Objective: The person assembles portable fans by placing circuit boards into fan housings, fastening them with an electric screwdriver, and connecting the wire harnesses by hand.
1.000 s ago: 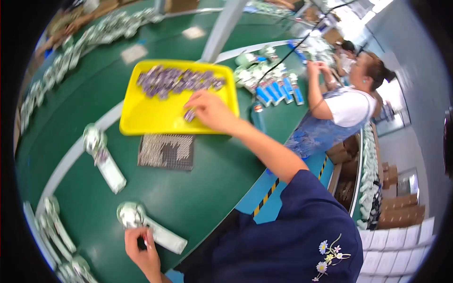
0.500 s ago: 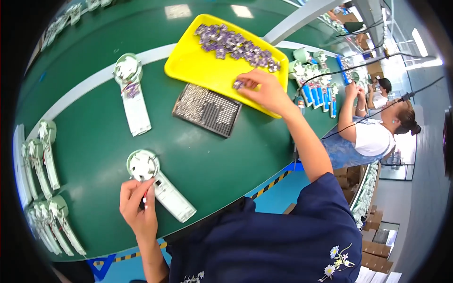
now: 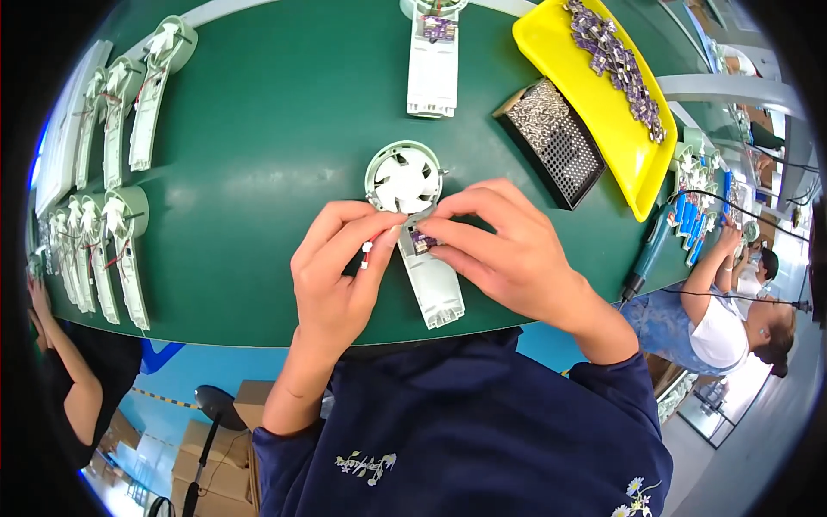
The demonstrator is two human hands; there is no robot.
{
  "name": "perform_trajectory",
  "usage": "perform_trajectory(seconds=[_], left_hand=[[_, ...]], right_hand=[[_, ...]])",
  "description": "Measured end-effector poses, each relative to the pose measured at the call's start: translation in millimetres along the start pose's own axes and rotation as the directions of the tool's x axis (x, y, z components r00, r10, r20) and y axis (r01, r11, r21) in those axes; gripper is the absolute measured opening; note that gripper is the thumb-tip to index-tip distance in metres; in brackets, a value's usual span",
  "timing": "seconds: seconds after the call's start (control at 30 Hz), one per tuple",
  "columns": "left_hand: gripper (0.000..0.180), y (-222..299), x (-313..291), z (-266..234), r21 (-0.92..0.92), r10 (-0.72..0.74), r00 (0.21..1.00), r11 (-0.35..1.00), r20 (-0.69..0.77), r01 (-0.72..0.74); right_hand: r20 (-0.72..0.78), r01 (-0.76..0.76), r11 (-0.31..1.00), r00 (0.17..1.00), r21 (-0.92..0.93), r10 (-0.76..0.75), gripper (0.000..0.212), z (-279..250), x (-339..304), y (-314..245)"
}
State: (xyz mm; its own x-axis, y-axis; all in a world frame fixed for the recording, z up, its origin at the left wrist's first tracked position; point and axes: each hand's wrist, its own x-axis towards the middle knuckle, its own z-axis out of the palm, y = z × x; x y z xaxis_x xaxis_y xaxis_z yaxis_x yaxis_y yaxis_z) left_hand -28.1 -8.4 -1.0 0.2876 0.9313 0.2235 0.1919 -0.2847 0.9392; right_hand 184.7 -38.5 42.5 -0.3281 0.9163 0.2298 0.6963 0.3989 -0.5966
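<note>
In front of me on the green table lies a pale green handheld fan housing (image 3: 436, 293), its round head with a white fan blade (image 3: 403, 179) pointing away from me. My right hand (image 3: 508, 250) pinches a small purple circuit board (image 3: 421, 241) at the top of the handle, just below the head. Closed beside it, my left hand (image 3: 332, 267) grips thin red wires with a white connector (image 3: 367, 247) near the rim of the head. My fingers hide part of the wires and of the board's edges.
Farther off lies another fan housing (image 3: 432, 73) with a purple board in it. To the right are a perforated screw box (image 3: 564, 146) and a yellow tray (image 3: 633, 168) of purple boards. A power screwdriver (image 3: 648, 250) lies near co-workers. Several fan housings (image 3: 129, 250) line the left.
My right hand has come from the yellow tray to the fan housing with a purple board. My left hand stays at the wires. The view has shifted, and the near housing sits more centrally.
</note>
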Motion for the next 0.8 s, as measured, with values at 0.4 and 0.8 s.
perform_trajectory(seconds=[0.4,0.8], left_hand=[[0.012,0,1,-1,0.043,-0.012,0.999,0.999,0.051,0.010],[0.010,1,2,1,0.072,0.007,0.998,0.997,0.063,-0.012]], right_hand=[[0.039,-0.016,0.978,0.999,-0.208,0.025,0.035,7,-2,-6],[-0.037,-0.033,0.994,0.999,-0.107,0.029,0.036,16,-6,-2]])
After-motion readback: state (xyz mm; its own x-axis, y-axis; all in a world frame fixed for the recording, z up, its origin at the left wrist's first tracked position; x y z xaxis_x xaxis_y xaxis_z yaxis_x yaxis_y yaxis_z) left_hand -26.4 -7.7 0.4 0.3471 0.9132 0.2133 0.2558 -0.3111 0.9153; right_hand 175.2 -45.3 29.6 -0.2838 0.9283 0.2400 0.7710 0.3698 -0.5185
